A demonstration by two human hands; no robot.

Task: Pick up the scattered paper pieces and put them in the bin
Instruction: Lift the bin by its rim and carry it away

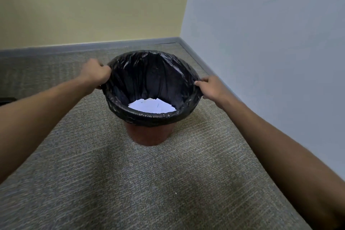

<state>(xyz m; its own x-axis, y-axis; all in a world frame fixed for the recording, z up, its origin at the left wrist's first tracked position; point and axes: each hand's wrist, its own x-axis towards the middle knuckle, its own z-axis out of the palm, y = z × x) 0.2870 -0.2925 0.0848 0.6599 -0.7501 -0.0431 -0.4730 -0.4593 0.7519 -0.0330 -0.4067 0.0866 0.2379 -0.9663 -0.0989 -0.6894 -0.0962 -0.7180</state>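
A round brown bin [149, 134] lined with a black plastic bag [149, 115] stands on the carpet near the room's corner. White paper pieces [152, 106] lie at the bottom inside it. My left hand [95, 73] grips the bag-covered rim on the left side. On the opposite side my right hand [210, 87] grips the rim, thumb on the liner's edge. A tiny white speck [175, 193] lies on the carpet in front of the bin.
Grey patterned carpet [130, 183] covers the floor. A yellow wall [93, 5] runs behind the bin and a pale blue wall [270, 43] closes the right side, both with grey skirting. A dark object [7, 100] shows at the left edge.
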